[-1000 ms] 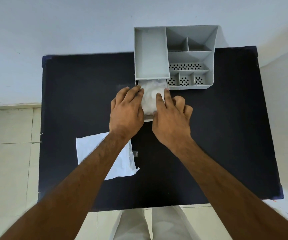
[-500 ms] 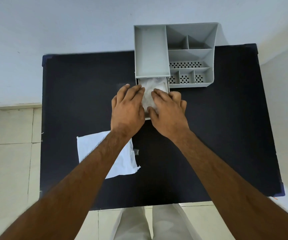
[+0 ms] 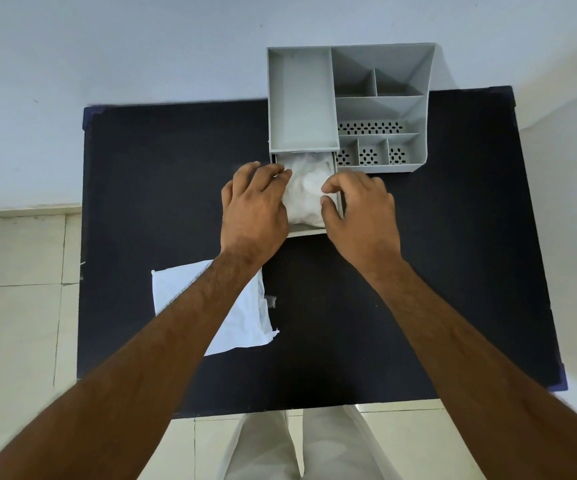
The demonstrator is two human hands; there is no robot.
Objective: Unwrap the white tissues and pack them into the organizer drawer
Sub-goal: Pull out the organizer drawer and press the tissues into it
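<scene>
- Tissues (image 3: 306,194), a crumpled white wad, sit in the pulled-out drawer (image 3: 309,231) at the front left of the grey organizer (image 3: 415,98), bulging above its walls.
- Left hand (image 3: 254,206) lies at the wad's left edge, fingers spread and loosely bent, tips touching the tissue; it grips nothing.
- Right hand (image 3: 361,211) sits at the right edge over the drawer wall, fingers curled inward and thumb against the wad, pressing more than holding.
- To do this well, I judge the hands should tuck the sides inward and press down evenly, so nothing overhangs the walls and catches when the drawer slides shut.
- Watch the back edge: tissue reaches under the tray above and could jam there.
- The organizer's top tray (image 3: 302,98) and its smaller compartments, some with perforated floors, look empty.
- On the black table (image 3: 453,271), an emptied white wrapper (image 3: 242,323) lies near the left forearm, well apart from the drawer.
</scene>
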